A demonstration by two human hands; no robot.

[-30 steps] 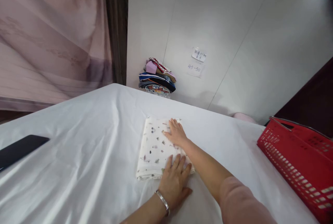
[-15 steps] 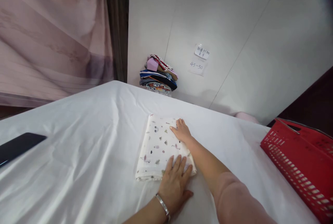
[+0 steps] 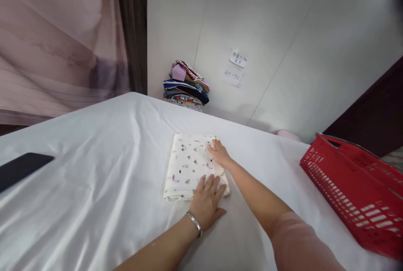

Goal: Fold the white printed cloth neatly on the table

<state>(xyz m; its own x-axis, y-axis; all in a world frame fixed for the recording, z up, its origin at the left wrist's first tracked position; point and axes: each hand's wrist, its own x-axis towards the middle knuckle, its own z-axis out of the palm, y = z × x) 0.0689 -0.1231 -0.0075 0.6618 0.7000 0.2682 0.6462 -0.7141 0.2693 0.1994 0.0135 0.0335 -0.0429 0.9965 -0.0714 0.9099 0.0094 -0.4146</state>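
A white cloth point(image 3: 187, 168) with small printed plants and animals lies folded into a rough rectangle on the white-covered table. My left hand point(image 3: 208, 201), with a silver bracelet at the wrist, rests on its near right corner, fingers spread and palm down. Farther away, my right hand point(image 3: 219, 153) lies on the cloth's right edge near the far corner, fingers extended. Neither hand grips the fabric; both press flat against it.
A red plastic basket point(image 3: 352, 195) stands on the right. Folded clothes point(image 3: 185, 84) are stacked against the wall at the back. A dark flat object point(image 3: 27, 168) lies at the left. Paper notes point(image 3: 235, 67) hang on the wall; a pink curtain point(image 3: 59, 40) hangs at left.
The view has shifted slightly, so the whole scene sits a little higher and more to the left. Both hands stay on the folded cloth in nearly the same places.
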